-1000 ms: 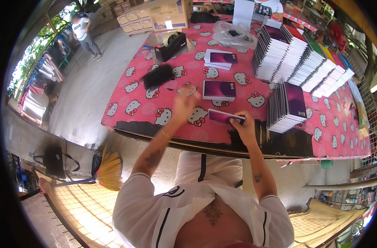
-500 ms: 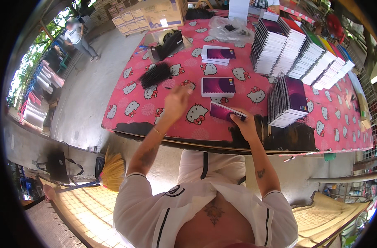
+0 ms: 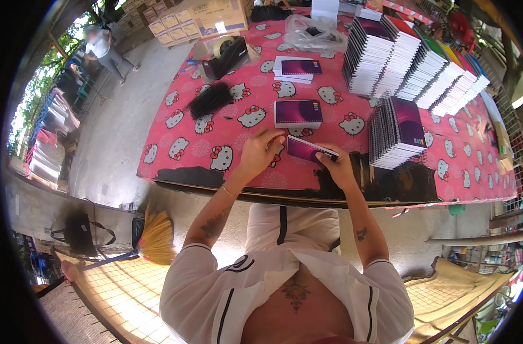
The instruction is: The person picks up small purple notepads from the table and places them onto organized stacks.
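My right hand [image 3: 336, 164] grips a small purple notebook [image 3: 305, 150] near the table's front edge, thumb on its cover. A row of holes runs along the notebook's edge. My left hand [image 3: 263, 150] is at the notebook's left end, its fingers curled together; whatever they pinch is too small to make out. Just beyond lies a short stack of purple-covered notebooks [image 3: 297, 113]. Farther back sit another purple cover [image 3: 301, 67] and white pages. Left of these rests a black bristly bundle [image 3: 210, 100], which looks like binding coils. To the right stands a pile of spiral-bound purple notebooks [image 3: 397, 131].
Tall notebook stacks [image 3: 371, 55] with coloured covers fill the table's back right. A black tape dispenser [image 3: 225, 57] and a clear plastic bag [image 3: 315, 35] are at the back. Cartons [image 3: 222, 18] stand beyond. Leftward, a person [image 3: 103, 50] stands on the floor.
My left hand has come toward me and right, from near the black bundle to the notebook's left end. My right hand still holds the notebook. The view has shifted slightly.
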`<control>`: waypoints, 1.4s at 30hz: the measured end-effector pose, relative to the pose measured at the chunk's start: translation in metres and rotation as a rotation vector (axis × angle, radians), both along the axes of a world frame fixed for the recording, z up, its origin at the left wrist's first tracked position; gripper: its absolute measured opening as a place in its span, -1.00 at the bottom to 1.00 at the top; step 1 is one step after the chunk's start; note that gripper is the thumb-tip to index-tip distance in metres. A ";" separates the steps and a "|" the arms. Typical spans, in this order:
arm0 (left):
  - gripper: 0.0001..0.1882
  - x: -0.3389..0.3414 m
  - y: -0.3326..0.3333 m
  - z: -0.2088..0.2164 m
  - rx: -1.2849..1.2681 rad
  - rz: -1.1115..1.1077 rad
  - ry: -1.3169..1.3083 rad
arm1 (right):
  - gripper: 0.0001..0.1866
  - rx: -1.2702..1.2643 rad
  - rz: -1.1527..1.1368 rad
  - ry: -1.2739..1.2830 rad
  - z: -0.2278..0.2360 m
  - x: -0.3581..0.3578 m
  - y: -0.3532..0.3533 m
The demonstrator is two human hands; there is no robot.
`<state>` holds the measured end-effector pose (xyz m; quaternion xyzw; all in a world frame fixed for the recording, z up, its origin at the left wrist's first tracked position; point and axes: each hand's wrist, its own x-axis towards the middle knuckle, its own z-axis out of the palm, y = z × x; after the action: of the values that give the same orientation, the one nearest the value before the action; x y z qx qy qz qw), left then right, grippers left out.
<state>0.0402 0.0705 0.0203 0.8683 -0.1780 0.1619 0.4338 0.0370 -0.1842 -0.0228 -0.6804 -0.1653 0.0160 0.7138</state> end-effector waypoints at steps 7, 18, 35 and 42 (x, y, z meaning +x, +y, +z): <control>-0.72 0.021 0.019 0.012 0.153 -0.329 0.102 | -0.74 0.014 0.033 0.024 0.001 -0.004 0.000; -0.21 -0.043 -0.047 -0.008 0.665 0.123 -0.322 | -0.69 0.213 -0.221 0.101 0.025 -0.037 0.018; -0.12 -0.038 -0.044 0.016 0.651 0.067 -0.352 | -0.63 0.289 -0.203 0.127 0.022 -0.045 0.022; -0.11 -0.045 -0.046 0.017 0.644 0.037 -0.309 | -0.66 0.299 -0.209 0.124 0.027 -0.045 0.028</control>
<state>-0.0048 0.0249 0.0369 0.9288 -0.2678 0.2346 0.1031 -0.0080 -0.1558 0.0040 -0.5778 -0.0499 -0.0414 0.8136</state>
